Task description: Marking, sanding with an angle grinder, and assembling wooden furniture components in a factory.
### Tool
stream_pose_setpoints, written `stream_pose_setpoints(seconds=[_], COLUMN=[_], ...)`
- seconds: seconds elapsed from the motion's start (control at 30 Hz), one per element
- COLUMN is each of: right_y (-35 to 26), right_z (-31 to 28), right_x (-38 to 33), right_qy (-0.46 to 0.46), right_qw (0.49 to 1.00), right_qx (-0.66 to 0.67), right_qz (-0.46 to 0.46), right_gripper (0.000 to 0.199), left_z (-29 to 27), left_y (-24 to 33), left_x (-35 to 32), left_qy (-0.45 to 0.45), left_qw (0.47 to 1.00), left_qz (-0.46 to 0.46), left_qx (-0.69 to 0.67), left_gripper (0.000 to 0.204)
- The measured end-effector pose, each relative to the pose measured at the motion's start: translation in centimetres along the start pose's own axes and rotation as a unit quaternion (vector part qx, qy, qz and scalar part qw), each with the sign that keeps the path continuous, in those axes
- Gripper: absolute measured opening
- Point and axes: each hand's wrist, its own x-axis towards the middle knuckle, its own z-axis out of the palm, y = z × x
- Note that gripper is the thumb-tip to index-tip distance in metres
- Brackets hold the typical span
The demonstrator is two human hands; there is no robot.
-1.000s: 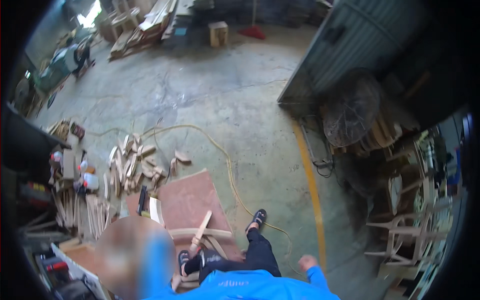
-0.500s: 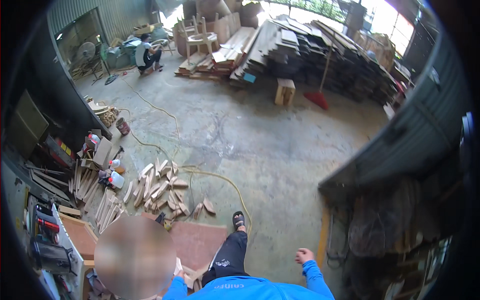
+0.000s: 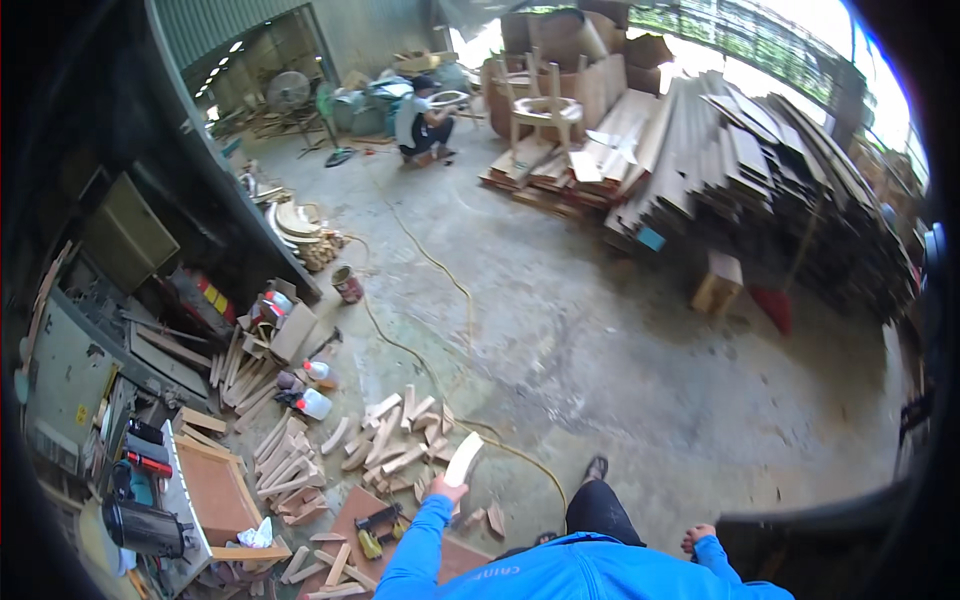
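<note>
- Since half a second ago the view has tipped up and swung, so the stacked planks [image 3: 740, 170] and the far end of the shed fill more of the picture, and the left hand [image 3: 447, 489], then low beside the board, is now raised with a wood piece in it.
- Grey concrete floor [image 3: 620, 340] takes up the middle, stained and scuffed, with a yellow cable [image 3: 440, 270] snaking across it from the far side toward the person's feet.
- Planks are piled along the right, with a small wooden box [image 3: 718, 283] on the floor just in front of them.
- At the far end another person [image 3: 420, 122] crouches on the floor, bent over a pale ring-shaped piece.
- Left of the near floor, a loose heap of short wood offcuts [image 3: 395, 445] lies spread out, with two plastic bottles [image 3: 312, 388] just beside it.
- A brown board [image 3: 345, 525] lies flat at the lower edge, with a nail gun [image 3: 378, 522] resting on it.
- Left hand is clamped around the lower end of a pale, curved wood piece [image 3: 463, 458], which stands nearly upright above the offcuts, near the board.
- Right hand [image 3: 697, 539] hangs at the person's side, well apart from the left, fingers curled in a loose fist; I cannot tell whether it holds anything.
</note>
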Motion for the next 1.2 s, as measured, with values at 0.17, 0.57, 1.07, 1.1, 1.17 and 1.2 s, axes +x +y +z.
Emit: stream_pose_setpoints(seconds=[0.17,0.57,1.07,1.1,1.17,1.2], right_y=[-19.3,-88.4,-107.8,-110.0,-115.8,-118.9], right_z=[8.1,69.7,86.4,88.5,96.5,101.9], right_x=[14.0,17.6,39.0,40.5,44.3,46.6], right_qy=[-0.032,-0.267,-0.052,-0.027,-0.002,-0.002], right_qw=[0.993,0.843,0.981,0.985,0.984,0.983], right_qx=[-0.061,-0.208,-0.171,-0.135,-0.090,-0.077], right_qz=[0.098,-0.417,0.068,0.105,0.151,0.168], right_gripper=[0.013,0.035,0.011,0.010,0.013,0.016], left_z=[0.7,5.1,-40.3,-44.5,-51.3,-54.6], left_y=[8.2,15.0,42.0,45.5,48.2,49.0], left_x=[13.2,30.1,94.5,98.1,105.2,109.0], left_qy=[0.100,0.012,0.244,0.255,0.281,0.287], left_qw=[0.995,0.871,0.903,0.925,0.937,0.936], left_qz=[-0.011,-0.409,-0.140,-0.115,-0.095,-0.080], left_qx=[-0.020,-0.271,-0.325,-0.256,-0.183,-0.188], left_gripper=[0.059,0.071,0.045,0.046,0.047,0.048])
